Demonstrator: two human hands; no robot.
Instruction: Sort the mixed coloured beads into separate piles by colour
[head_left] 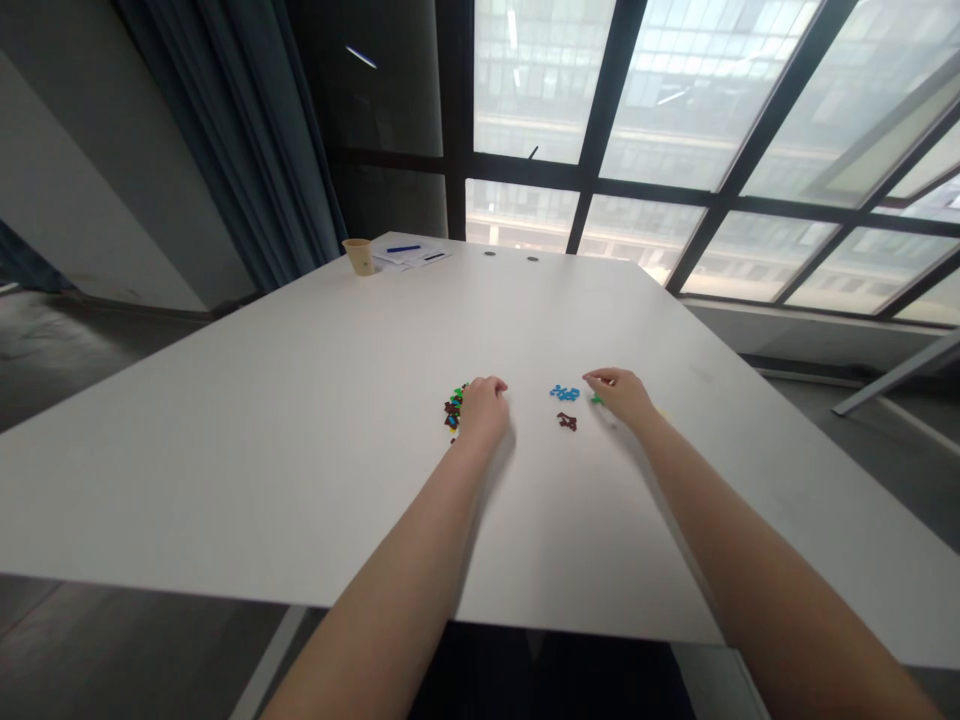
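My left hand (485, 408) rests at the right edge of a mixed pile of small coloured pieces (452, 408), brown, green, blue and yellow, and covers part of it. Its fingers are curled together; whether a piece is in them is hidden. My right hand (619, 392) is over a few small green pieces (597, 399), its fingertips pinched, and anything between them is too small to make out. Just left of that hand lies a cluster of blue pieces (565, 393). Nearer to me is a cluster of dark brown pieces (568, 422).
All this lies on a large white table (360, 420). At its far left corner stand a tan paper cup (360, 257) and papers (412, 255) with a blue pen (403, 248). Two round dark discs show at the far edge. Windows and a dark curtain (232, 130) are beyond.
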